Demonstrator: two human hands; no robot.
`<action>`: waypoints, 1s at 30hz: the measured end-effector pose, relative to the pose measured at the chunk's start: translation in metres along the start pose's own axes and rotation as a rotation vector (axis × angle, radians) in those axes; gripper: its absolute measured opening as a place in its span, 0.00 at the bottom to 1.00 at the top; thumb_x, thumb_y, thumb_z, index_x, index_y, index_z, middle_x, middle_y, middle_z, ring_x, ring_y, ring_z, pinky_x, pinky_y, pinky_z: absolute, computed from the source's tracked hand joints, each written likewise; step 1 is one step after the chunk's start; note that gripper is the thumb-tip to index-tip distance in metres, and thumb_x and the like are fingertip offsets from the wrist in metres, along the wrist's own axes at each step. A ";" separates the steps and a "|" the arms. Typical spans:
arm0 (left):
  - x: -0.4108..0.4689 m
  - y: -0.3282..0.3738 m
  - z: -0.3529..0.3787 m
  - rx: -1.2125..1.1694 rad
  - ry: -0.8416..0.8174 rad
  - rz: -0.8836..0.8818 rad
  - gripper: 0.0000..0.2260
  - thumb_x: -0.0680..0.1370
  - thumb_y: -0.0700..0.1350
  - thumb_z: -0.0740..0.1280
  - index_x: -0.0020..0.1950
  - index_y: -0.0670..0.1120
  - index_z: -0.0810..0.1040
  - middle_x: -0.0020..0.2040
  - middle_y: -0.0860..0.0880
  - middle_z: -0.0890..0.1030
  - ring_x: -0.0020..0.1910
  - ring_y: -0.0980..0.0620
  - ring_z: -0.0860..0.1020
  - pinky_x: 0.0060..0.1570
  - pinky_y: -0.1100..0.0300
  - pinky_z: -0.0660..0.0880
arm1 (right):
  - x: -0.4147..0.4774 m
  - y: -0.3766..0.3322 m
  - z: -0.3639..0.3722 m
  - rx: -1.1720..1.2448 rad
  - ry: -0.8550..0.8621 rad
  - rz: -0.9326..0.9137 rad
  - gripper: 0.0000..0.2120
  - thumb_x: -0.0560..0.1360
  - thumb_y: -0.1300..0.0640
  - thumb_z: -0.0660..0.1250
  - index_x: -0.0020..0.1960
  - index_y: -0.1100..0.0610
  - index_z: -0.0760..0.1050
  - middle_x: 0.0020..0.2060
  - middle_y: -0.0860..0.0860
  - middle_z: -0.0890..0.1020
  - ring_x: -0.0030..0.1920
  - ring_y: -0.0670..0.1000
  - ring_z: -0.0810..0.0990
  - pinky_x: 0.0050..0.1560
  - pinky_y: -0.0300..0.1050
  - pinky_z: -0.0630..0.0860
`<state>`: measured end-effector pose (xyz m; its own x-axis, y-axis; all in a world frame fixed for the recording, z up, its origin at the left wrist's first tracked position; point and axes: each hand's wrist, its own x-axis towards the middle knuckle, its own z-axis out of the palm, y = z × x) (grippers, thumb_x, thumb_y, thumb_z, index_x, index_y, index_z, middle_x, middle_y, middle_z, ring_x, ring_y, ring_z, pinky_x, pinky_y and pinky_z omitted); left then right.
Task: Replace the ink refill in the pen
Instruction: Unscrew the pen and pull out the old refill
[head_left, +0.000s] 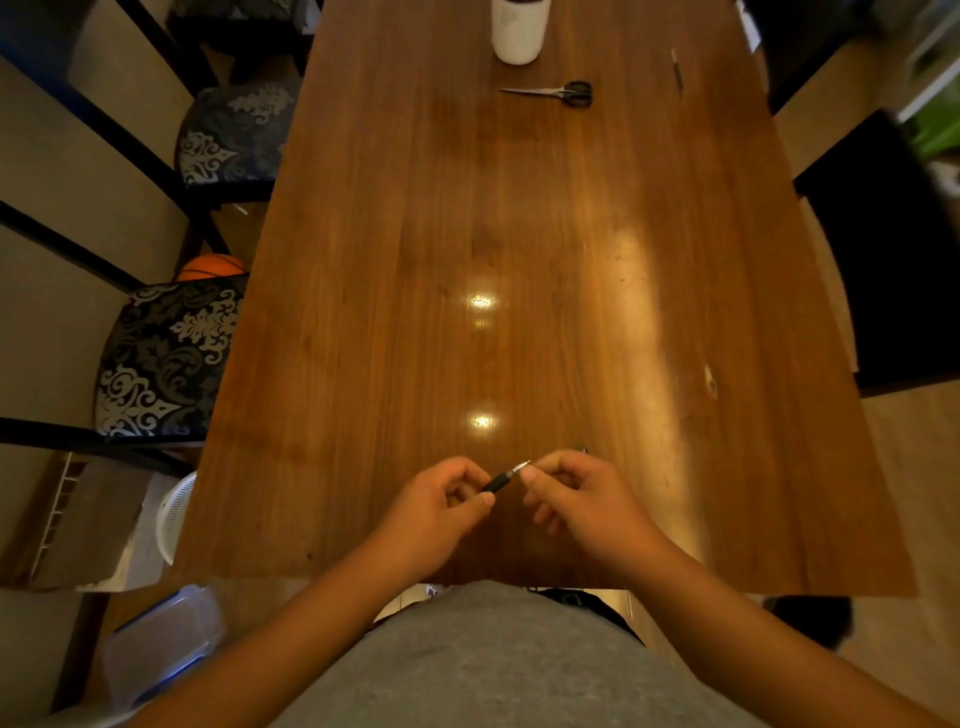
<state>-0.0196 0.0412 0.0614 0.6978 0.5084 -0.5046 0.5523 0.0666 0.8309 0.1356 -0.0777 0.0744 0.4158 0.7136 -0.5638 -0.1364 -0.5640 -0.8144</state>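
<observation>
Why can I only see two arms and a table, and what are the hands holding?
There is no machine here. A person wears a camera on their head, and it looks forward and down, so you see only their arms, a grey shirt and the wooden table. That is the one picture we have.

The left hand pinches the dark body of a pen. The right hand pinches the pen's silvery tip end. Both hold it just above the near edge of the table.

Far away on the table lie black-handled scissors, a white container and a thin stick-like thing too small to name. Chairs with patterned seats stand on the left.
</observation>
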 end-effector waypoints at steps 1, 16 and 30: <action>0.001 0.002 0.002 0.016 -0.012 0.020 0.05 0.76 0.43 0.69 0.45 0.55 0.79 0.37 0.49 0.80 0.34 0.57 0.75 0.37 0.58 0.73 | -0.002 -0.004 0.002 0.019 0.001 -0.014 0.08 0.74 0.51 0.69 0.44 0.56 0.81 0.33 0.51 0.84 0.30 0.46 0.81 0.30 0.37 0.76; -0.006 0.014 -0.004 0.170 -0.078 0.116 0.05 0.77 0.45 0.68 0.48 0.56 0.80 0.38 0.53 0.82 0.32 0.62 0.74 0.34 0.64 0.72 | -0.007 -0.026 -0.004 -0.023 -0.055 0.051 0.12 0.76 0.57 0.68 0.37 0.62 0.77 0.25 0.52 0.80 0.22 0.46 0.76 0.21 0.37 0.70; -0.002 0.019 -0.031 -0.247 -0.334 -0.103 0.08 0.79 0.45 0.64 0.49 0.49 0.83 0.37 0.51 0.83 0.28 0.59 0.72 0.26 0.68 0.67 | -0.004 -0.038 -0.005 -0.111 -0.161 -0.176 0.06 0.76 0.60 0.67 0.41 0.54 0.78 0.31 0.50 0.83 0.31 0.47 0.81 0.29 0.40 0.76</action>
<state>-0.0245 0.0676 0.0855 0.7766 0.1853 -0.6021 0.5291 0.3268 0.7831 0.1439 -0.0610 0.1080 0.2750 0.8565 -0.4369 0.0289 -0.4616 -0.8866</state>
